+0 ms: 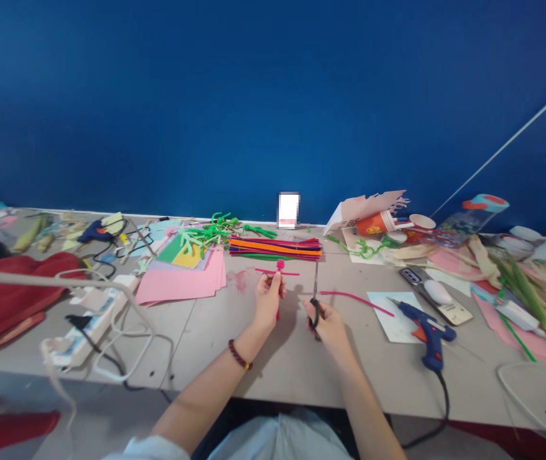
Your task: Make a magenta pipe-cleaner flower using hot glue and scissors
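In my left hand [269,295] is a pink pipe cleaner [280,264], pinched between thumb and fingers, with a round coiled top above them and a bit of stem below. Behind that hand a straight pink piece [292,274] runs crosswise. My right hand [325,322] grips black-handled scissors [315,306] by the loops, their blades pointing away from me. Just right of the scissors a longer pink pipe cleaner [356,301] lies on the table, its end on a pale sheet. Beyond both hands rests a bundle of colored pipe cleaners [275,246], orange, red, purple and green.
A blue glue gun [426,329] lies at the right with its cord over the table edge, near a phone [445,303]. Pink paper sheets [181,281] and green twisted pipe cleaners [218,229] are left of center. A white power strip [95,326] trails cables at left.
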`<state>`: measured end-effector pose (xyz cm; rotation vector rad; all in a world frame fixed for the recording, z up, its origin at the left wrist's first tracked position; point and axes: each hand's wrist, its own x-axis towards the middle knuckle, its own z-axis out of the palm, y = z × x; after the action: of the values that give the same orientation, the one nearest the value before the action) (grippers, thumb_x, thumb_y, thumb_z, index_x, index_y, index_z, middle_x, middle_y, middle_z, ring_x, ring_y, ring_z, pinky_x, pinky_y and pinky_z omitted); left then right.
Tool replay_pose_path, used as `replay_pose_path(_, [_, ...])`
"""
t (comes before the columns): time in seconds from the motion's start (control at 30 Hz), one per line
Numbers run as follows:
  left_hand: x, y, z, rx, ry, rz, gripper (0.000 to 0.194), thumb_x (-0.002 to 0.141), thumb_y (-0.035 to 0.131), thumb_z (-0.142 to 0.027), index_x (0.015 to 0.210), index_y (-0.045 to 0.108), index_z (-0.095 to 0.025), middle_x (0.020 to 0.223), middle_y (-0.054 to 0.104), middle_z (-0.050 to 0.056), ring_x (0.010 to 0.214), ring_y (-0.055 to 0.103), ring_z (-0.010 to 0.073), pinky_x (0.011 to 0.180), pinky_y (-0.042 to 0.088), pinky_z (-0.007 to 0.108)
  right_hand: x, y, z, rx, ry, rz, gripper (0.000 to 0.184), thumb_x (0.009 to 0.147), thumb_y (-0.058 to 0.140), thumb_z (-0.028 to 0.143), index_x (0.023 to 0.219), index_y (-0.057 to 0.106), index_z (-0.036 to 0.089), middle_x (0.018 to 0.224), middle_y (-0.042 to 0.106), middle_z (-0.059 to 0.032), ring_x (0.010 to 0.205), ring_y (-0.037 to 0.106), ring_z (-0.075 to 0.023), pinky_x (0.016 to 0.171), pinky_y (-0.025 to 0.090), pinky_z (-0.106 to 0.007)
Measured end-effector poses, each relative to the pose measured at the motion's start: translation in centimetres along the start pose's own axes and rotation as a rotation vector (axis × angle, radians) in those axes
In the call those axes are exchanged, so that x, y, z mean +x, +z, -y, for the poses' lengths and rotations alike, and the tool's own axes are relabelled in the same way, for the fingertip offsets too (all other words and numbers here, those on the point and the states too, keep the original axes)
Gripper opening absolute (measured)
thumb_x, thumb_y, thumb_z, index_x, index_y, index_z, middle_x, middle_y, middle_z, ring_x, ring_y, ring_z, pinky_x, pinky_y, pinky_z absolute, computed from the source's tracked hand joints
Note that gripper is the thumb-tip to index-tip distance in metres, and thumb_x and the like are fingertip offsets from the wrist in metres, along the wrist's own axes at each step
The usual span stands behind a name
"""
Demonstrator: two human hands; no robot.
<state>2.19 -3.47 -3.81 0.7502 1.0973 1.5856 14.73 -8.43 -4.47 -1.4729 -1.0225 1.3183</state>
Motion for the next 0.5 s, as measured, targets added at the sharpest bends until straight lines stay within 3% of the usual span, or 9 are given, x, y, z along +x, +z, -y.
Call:
replay_pose_path(0.17, [0.3, -0.2, 0.0, -0.058, -0.039, -0.003, 0.036, 0.067, 0.07, -0.047, 0.064, 0.051, -0.016, 0.054, 0.053, -0.004, 0.041, 0.043, 0.0053, 0.042, 0.033, 0.019, -0.1, -1.3, -0.3, -0.289, -0.179, -0.156, 0.044, 0.067, 0.065, 0.055, 0.053, 0.042, 0.02, 0.045, 0.039, 0.0048, 0.044, 0.034, -0.0094, 0.043, 0.024, -0.022])
replay_pose_path(0.27, [0.4, -0.2, 0.0, -0.124, -0.086, -0.012, 0.036, 0.063, 0.072, -0.045, 0.063, 0.05, -0.016, 0.058, 0.055, -0.003, 0.043, 0.044, 0.0048, 0.042, 0.034, 0.019, -0.3, -2.0, -0.4, -0.427, -0.22, -0.176, 0.043, 0.069, 0.062, 0.054, 0.052, 0.041, 0.021, 0.046, 0.038, 0.0048, 0.046, 0.035, -0.0105, 0.045, 0.025, -0.022])
replay_pose_path(0.4, [0.4, -0.3, 0.1, -0.163, -0.126, -0.007, 0.034, 0.063, 0.073, -0.042, 0.063, 0.05, -0.016, 0.059, 0.056, -0.003, 0.043, 0.044, 0.0047, 0.041, 0.034, 0.018, -0.6, -2.4, -0.4, -0.503, -0.225, -0.177, 0.038, 0.069, 0.059, 0.056, 0.058, 0.049, 0.022, 0.051, 0.049, 0.0019, 0.049, 0.043, -0.0134, 0.047, 0.03, -0.023])
replay_pose_path(0.5, [0.4, -0.3, 0.1, -0.17, -0.13, -0.001, 0.033, 0.064, 0.073, -0.04, 0.064, 0.051, -0.016, 0.059, 0.056, -0.003, 0.043, 0.044, 0.0046, 0.041, 0.034, 0.018, -0.8, -2.2, -0.1, -0.499, -0.248, -0.194, 0.033, 0.068, 0.06, 0.054, 0.075, 0.058, 0.022, 0.065, 0.061, -0.0015, 0.059, 0.053, -0.0166, 0.052, 0.036, -0.024])
